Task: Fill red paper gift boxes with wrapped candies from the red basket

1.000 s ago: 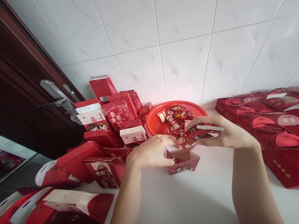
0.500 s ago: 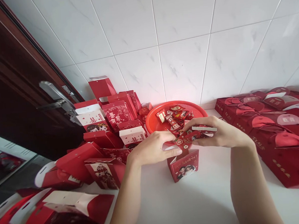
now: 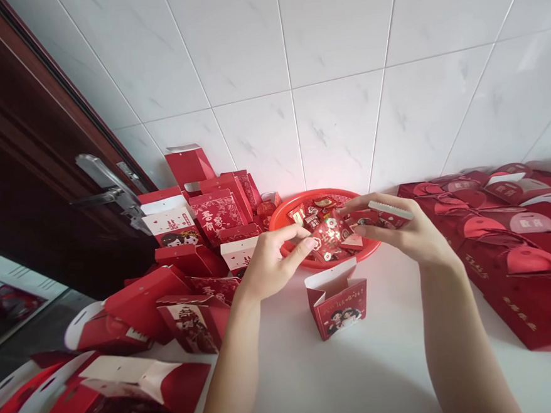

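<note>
A red flowered packet [image 3: 329, 236] is pinched at its left edge by my left hand [image 3: 281, 253], in front of the basket. My right hand [image 3: 394, 223] is closed round a small red box with a pale edge [image 3: 389, 212]; its fingertips are close to the packet's right side. Below both hands a small red box with a printed couple [image 3: 342, 309] stands upright on the white table, its top open and its pale flap raised. Behind them, the orange-red basket [image 3: 287, 207] holds several wrapped sweets [image 3: 312, 218].
Open red boxes [image 3: 217, 214] crowd the left side, with larger handled ones [image 3: 123, 393] nearer. Rows of closed red boxes [image 3: 506, 272] fill the right side of the white table [image 3: 335, 385]. A tiled wall stands behind, and a dark door [image 3: 40, 154] is at the left.
Both hands have risen away from the standing box, carrying the flowered packet up and back toward the basket. The standing box's open top and raised flap now show.
</note>
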